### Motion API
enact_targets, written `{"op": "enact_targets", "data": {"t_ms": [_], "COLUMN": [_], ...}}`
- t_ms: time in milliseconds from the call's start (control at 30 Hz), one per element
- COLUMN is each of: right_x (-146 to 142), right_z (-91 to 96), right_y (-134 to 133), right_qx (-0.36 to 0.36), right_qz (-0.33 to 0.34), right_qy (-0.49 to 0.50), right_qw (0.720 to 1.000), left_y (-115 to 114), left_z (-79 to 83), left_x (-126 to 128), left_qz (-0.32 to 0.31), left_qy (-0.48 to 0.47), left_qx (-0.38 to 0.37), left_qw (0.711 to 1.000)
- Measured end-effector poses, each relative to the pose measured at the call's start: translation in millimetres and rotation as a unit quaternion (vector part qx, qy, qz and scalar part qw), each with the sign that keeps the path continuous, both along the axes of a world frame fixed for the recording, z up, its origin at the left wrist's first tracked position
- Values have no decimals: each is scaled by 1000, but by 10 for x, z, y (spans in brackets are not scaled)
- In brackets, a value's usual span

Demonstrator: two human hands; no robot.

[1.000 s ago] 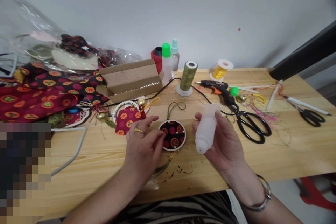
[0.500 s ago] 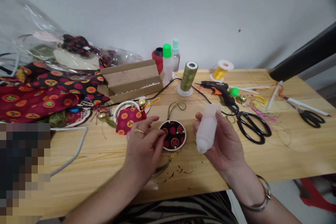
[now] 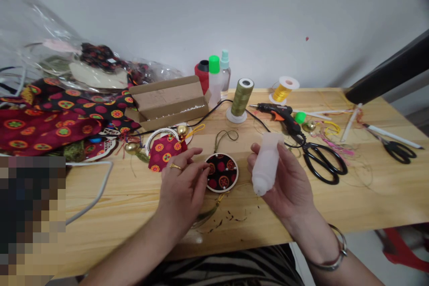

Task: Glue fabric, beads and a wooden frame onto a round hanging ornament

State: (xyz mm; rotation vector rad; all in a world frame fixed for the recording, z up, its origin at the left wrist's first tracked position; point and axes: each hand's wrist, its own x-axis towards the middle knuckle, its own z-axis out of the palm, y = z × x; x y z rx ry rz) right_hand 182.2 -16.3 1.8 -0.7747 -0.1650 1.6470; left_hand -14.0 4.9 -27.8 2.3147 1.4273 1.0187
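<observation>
A round ornament (image 3: 222, 172) covered in black cloth with red dots lies flat on the wooden table (image 3: 368, 196), with a green cord loop at its top and a tassel below. My left hand (image 3: 182, 187), a ring on one finger, touches the ornament's left edge with its fingertips. My right hand (image 3: 288, 183) holds a white squeeze bottle (image 3: 265, 164) tilted, just right of the ornament and slightly above the table.
Black scissors (image 3: 323, 161), a black and orange glue gun (image 3: 279, 114), a green thread spool (image 3: 240, 98), a gold wire spool (image 3: 283, 89), bottles (image 3: 216, 76), a cardboard box (image 3: 166, 100), patterned fabric (image 3: 50, 116) at the left, a second pair of scissors (image 3: 398, 147) at the right.
Almost nothing has moved. My left fingertips have shifted slightly along the ornament's left edge; the bottle stays in my right hand.
</observation>
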Motion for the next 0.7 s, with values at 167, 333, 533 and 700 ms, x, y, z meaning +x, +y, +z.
{"op": "enact_targets", "data": {"t_ms": [167,333,533,700], "right_x": [7,8,7,6], "right_z": [0,-2,4,11], "right_y": [-6,-3,-6,-5], "right_qx": [0,1,-15,-15], "right_qz": [3,4,11,8], "right_qy": [7,11,29,18], "right_qw": [1000,1000,999,1000], "left_y": [1,8,28,24], "left_z": [-12,-29,-41,-42], "left_x": [-17,-25,-5,-3], "left_qz": [4,4,0,1], "left_qy": [-15,-13,-2,2], "left_qx": [-18,-17,-10,-11], "left_qw": [1000,1000,1000,1000]}}
